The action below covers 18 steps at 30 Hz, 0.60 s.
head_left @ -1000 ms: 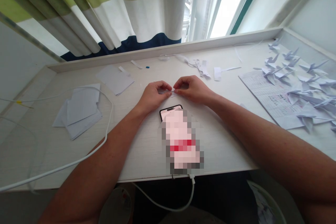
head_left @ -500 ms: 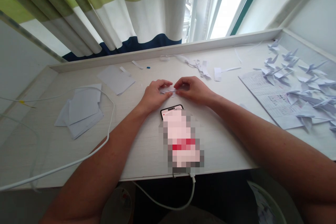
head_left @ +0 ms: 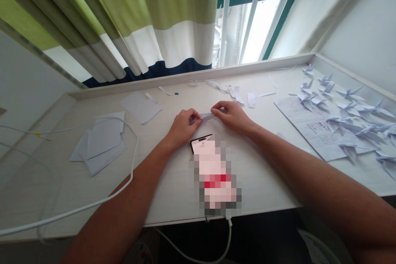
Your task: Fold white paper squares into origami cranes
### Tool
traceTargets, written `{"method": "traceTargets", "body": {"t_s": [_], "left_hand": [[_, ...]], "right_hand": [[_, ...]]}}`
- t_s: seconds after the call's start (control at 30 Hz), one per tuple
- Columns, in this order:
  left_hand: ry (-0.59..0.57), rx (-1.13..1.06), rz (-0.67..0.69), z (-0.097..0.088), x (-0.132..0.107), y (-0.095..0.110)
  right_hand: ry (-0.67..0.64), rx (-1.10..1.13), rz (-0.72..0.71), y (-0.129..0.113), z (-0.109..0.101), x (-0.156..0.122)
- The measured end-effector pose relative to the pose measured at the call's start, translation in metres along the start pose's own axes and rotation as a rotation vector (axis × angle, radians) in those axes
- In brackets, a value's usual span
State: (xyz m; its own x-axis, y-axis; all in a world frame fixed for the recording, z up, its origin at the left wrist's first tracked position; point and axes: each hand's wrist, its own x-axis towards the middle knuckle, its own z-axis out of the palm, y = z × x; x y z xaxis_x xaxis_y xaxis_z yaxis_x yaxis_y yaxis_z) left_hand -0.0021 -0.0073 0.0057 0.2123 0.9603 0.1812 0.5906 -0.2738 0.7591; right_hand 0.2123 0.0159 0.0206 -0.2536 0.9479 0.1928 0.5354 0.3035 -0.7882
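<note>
A small piece of folded white paper (head_left: 206,116) is held between my two hands, just above the white desk (head_left: 167,189). My left hand (head_left: 185,126) pinches its left end between thumb and fingers. At the other end, the fingertips of my right hand (head_left: 230,116) are closed on the paper's upper right corner. My fingers cover part of the paper, so its full shape is hard to make out. Right below my hands lies a phone (head_left: 213,165), its screen mostly blurred out.
Several folded paper cranes (head_left: 349,107) stand at the right, some on a printed sheet (head_left: 297,119). White paper sheets (head_left: 103,140) lie at the left, another stack (head_left: 140,107) farther back. Paper scraps (head_left: 236,94) are behind my hands. A white cable (head_left: 134,161) crosses my left forearm.
My hands have drawn slightly apart, and more of the folded paper shows between them. The camera has tilted up, so the desk sits lower in view.
</note>
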Motion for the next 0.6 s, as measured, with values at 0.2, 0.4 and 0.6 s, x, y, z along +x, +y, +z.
{"method": "traceTargets", "body": {"t_s": [0.2, 0.4, 0.6], "left_hand": [[0.12, -0.54, -0.177, 0.006, 0.001, 0.006], [0.131, -0.721, -0.245, 0.009, -0.003, 0.025], [0.085, -0.753, -0.28, 0.011, -0.005, 0.025]], "right_hand": [[-0.089, 0.492, -0.062, -0.002, 0.002, -0.002], [0.004, 0.654, 0.05, 0.0, 0.01, 0.0], [-0.018, 0.546, 0.012, -0.002, 0.009, 0.001]]}}
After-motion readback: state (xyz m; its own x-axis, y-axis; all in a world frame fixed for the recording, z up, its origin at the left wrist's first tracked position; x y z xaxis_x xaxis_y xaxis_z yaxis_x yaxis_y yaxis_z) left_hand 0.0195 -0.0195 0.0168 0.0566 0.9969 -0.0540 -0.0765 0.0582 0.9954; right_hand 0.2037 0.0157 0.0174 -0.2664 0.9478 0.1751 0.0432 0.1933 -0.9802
